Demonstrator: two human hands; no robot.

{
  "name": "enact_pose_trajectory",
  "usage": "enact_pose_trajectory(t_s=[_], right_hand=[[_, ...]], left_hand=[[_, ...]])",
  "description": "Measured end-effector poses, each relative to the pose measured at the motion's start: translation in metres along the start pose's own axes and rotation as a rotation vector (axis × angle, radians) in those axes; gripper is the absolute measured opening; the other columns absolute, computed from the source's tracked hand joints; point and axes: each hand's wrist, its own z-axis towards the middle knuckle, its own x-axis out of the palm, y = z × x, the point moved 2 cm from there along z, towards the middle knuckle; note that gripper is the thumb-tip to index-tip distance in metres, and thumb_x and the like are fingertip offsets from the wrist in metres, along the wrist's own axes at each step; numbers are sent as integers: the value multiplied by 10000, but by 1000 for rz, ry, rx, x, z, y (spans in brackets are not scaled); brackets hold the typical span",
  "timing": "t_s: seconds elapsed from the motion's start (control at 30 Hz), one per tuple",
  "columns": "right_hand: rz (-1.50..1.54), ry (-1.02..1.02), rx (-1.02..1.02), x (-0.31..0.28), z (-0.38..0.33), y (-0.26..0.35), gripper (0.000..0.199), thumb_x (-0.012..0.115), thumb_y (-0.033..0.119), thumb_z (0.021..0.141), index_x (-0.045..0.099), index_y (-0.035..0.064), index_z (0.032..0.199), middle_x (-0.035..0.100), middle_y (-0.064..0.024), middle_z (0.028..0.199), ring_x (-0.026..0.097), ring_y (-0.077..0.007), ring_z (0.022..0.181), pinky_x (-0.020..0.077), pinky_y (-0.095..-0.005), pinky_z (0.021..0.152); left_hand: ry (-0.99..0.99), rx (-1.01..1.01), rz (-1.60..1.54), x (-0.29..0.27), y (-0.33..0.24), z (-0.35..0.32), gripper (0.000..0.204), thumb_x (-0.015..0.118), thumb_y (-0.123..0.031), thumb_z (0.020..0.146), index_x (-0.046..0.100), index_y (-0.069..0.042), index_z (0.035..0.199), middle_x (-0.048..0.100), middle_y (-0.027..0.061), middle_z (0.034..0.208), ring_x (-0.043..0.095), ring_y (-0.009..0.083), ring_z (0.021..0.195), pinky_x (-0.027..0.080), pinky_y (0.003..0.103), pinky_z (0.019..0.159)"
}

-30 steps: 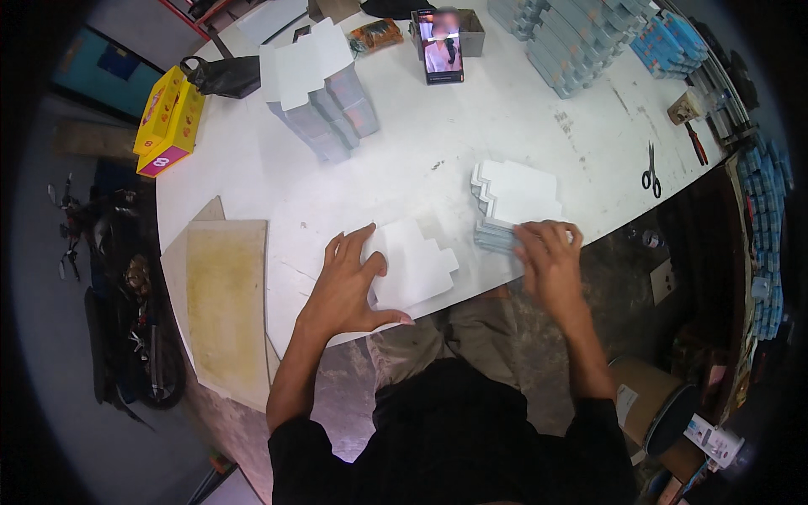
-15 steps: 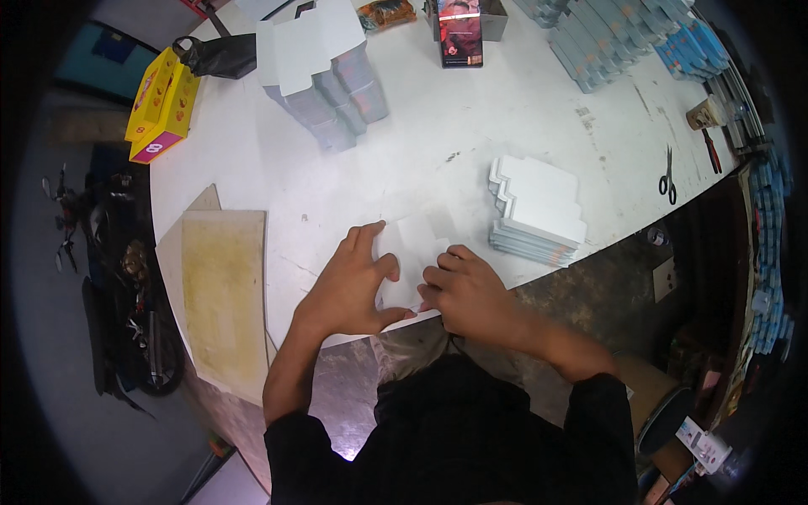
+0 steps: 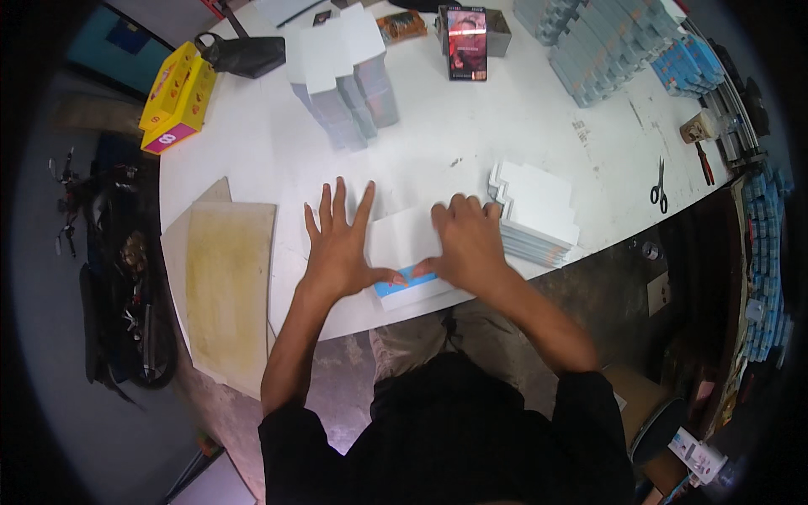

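Note:
A white paperboard sheet [image 3: 396, 241] lies at the table's near edge, with a blue printed strip [image 3: 394, 284] along its near side, apparently a folded-over flap. My left hand [image 3: 335, 252] is open, its fingers spread beyond the sheet's left side and its thumb on the blue strip. Over the right part of the sheet is my right hand [image 3: 468, 246], fingers bent and thumb stretched out to the same strip. The two thumbs are close together. Just right of that hand stands a stack of flat white cut pieces [image 3: 535, 202] with stepped edges.
Worn board sheets [image 3: 229, 286] lie at the left. Farther off are a taller stack of white pieces [image 3: 341, 63], yellow boxes [image 3: 178, 101], a black bag [image 3: 244, 55], a phone [image 3: 467, 44] and grey stacks [image 3: 614, 50]. Scissors [image 3: 659, 187] lie near the right edge.
My left hand has gone from curled at the sheet to spread wide. The right hand has moved slightly up and right, and the blue strip now shows. The view has shifted slightly.

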Motion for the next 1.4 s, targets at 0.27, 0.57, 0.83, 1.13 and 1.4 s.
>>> enact_pose_trajectory(t_s=[0.27, 0.57, 0.83, 1.13, 1.4], right_hand=[[76, -244, -485, 18, -75, -10, 295, 714, 100, 819, 755, 49, 1107, 693, -67, 1112, 648, -273, 1070, 448, -517, 954], [-119, -406, -22, -14, -109, -136, 300, 774, 19, 811, 756, 56, 1109, 732, -93, 1151, 654, -303, 1101, 445, -498, 977], [69, -290, -403, 24, -84, -29, 331, 828, 156, 831, 791, 93, 1154, 704, -70, 1170, 657, -270, 1136, 419, -570, 1065], [-1, -80, -562, 28, -63, -13, 283, 811, 186, 809, 811, 45, 1055, 693, -85, 1072, 640, -236, 986, 453, -510, 1054], [88, 48, -65, 8, 2, -14, 548, 943, 358, 722, 725, 36, 1109, 641, -133, 998, 614, -314, 1011, 395, -476, 893]], left_hand=[[-285, 398, -366, -9, -24, -35, 1437, 1009, -646, 507, 330, -93, 1647, 210, 303, 1733, 110, 526, 1628, 82, 695, 1293], [-67, 353, -175, 18, -13, -31, 681, 1004, -428, 682, 649, -41, 1115, 430, 302, 1595, 376, 523, 1499, 294, 618, 1272], [24, 343, -66, 13, -30, -22, 715, 1019, -394, 629, 631, -7, 1089, 406, 341, 1556, 357, 576, 1480, 335, 626, 1245], [104, 374, -176, 11, -21, -13, 633, 997, -349, 669, 641, -29, 1083, 437, 321, 1518, 440, 526, 1399, 444, 552, 1144], [171, 205, -347, 20, 11, 22, 1108, 1042, -360, 583, 482, -140, 1513, 360, 278, 1620, 365, 487, 1492, 283, 574, 1257]])
